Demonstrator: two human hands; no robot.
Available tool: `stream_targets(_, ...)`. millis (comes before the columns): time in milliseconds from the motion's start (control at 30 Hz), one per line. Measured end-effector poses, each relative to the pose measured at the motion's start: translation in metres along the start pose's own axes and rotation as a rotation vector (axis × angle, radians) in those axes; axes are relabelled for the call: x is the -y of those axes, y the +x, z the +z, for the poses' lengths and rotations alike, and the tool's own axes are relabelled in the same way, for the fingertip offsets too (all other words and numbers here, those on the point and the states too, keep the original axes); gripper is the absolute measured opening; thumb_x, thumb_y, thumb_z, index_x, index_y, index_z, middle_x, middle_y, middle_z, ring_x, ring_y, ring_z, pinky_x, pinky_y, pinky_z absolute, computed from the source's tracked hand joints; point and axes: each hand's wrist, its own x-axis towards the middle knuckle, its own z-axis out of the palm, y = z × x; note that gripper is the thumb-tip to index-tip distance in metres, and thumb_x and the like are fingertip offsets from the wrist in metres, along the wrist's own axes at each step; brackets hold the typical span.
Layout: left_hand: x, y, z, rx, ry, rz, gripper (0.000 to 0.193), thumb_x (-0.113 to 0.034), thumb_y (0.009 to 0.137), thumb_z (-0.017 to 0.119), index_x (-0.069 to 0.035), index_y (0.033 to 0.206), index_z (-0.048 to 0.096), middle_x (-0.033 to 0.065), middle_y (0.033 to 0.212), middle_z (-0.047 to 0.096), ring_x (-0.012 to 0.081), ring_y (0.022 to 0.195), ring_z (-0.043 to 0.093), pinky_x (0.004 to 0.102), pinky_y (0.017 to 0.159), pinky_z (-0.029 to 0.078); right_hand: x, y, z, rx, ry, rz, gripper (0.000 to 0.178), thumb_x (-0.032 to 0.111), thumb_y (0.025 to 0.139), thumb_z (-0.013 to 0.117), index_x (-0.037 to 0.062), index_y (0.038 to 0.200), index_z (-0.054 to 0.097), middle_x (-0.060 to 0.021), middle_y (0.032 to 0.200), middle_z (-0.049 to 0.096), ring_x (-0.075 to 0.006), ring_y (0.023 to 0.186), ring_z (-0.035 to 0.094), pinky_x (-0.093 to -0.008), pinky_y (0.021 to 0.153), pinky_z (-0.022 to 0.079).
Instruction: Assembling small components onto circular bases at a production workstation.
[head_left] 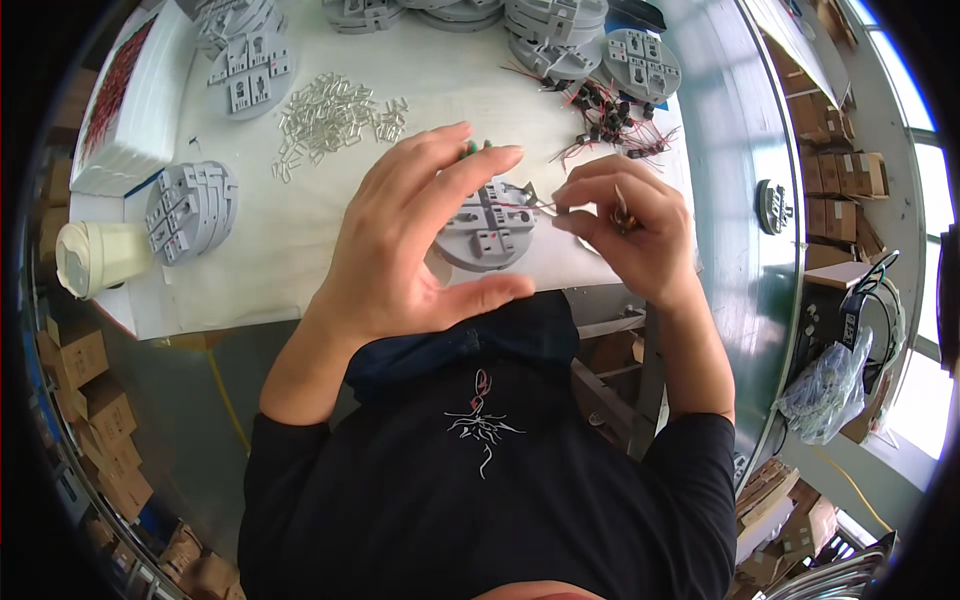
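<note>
A round grey plastic base [487,250] with slotted raised blocks lies on the table in front of me, partly covered by my left hand. My left hand [400,225] arches over its left side, fingers and thumb spread wide apart. Something small and green [469,148] shows by the fingertips; its kind is hidden. At the right of the base, my right hand [635,225] is closed in a pinch on a slim metal tool [543,207], perhaps tweezers, pointing left to the base's edge. A thin red wire [512,206] runs across the base near the tool's tip.
Small clear tube-like pieces [335,115] lie heaped beyond my left hand. Black parts with red wires [610,118] are piled at the far right. More grey bases [192,213] stand around the table, beside a cream cup [105,255] and a white foam box [140,110].
</note>
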Motion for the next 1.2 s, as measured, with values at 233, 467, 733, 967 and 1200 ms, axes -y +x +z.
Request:
stream_targets(233, 0.003, -0.005, -0.006, 0.093, -0.183, -0.033, 0.034, -0.018, 0.085, 0.089, 0.000, 0.112, 0.078, 0.0099, 0.104, 0.075, 0.0232, 0.099, 0.071, 0.0330, 0.086, 0.056, 0.013, 0.003, 0.023, -0.058, -0.008, -0.315, 0.036, -0.017, 0.076, 0.074, 0.0044, 0.105, 0.079, -0.0046, 0.099, 0.071, -0.0156, 0.078, 0.070, -0.0279, 0.062, 0.055)
stream_targets(467, 0.002, -0.016, 0.002, 0.152, -0.857, -0.559, 0.015, -0.007, 0.093, 0.080, 0.004, 0.103, 0.076, 0.0017, 0.089, 0.073, 0.0074, 0.085, 0.065, 0.0233, 0.075, 0.051, 0.014, 0.000, 0.035, -0.059, 0.124, -0.333, 0.035, -0.018, 0.078, 0.073, 0.0028, 0.105, 0.078, -0.0089, 0.103, 0.072, -0.0177, 0.083, 0.072, -0.0304, 0.068, 0.059)
stream_targets(733, 0.011, -0.015, -0.001, 0.274, -0.927, -0.719, 0.011, -0.009, 0.091, 0.078, 0.000, 0.095, 0.073, -0.0006, 0.086, 0.072, 0.0086, 0.081, 0.061, 0.0265, 0.068, 0.049, -0.015, -0.009, 0.058, -0.008, 0.521, -0.003, 0.024, -0.006, 0.085, 0.080, 0.0033, 0.107, 0.076, -0.0099, 0.105, 0.072, -0.0203, 0.083, 0.071, -0.0321, 0.072, 0.059)
stream_targets(967, 0.006, -0.046, 0.013, 0.146, 0.156, -0.309, 0.021, -0.007, 0.079, 0.083, -0.006, 0.096, 0.071, 0.0060, 0.082, 0.066, 0.0259, 0.080, 0.060, 0.0364, 0.069, 0.050, 0.009, -0.018, 0.063, 0.069, -0.248, -0.048, 0.024, -0.001, 0.085, 0.080, 0.0073, 0.108, 0.077, -0.0075, 0.102, 0.071, -0.0264, 0.081, 0.071, -0.0368, 0.067, 0.057)
stream_targets(1200, 0.009, -0.050, 0.037, -0.129, 0.121, -0.272, 0.044, -0.011, 0.079, 0.085, -0.007, 0.118, 0.067, 0.0085, 0.109, 0.067, 0.0319, 0.101, 0.061, 0.0423, 0.088, 0.050, 0.013, -0.017, 0.062, 0.108, -0.441, -0.077, 0.027, 0.004, 0.083, 0.077, 0.0137, 0.109, 0.079, -0.0049, 0.097, 0.065, -0.0286, 0.080, 0.072, -0.0418, 0.065, 0.057)
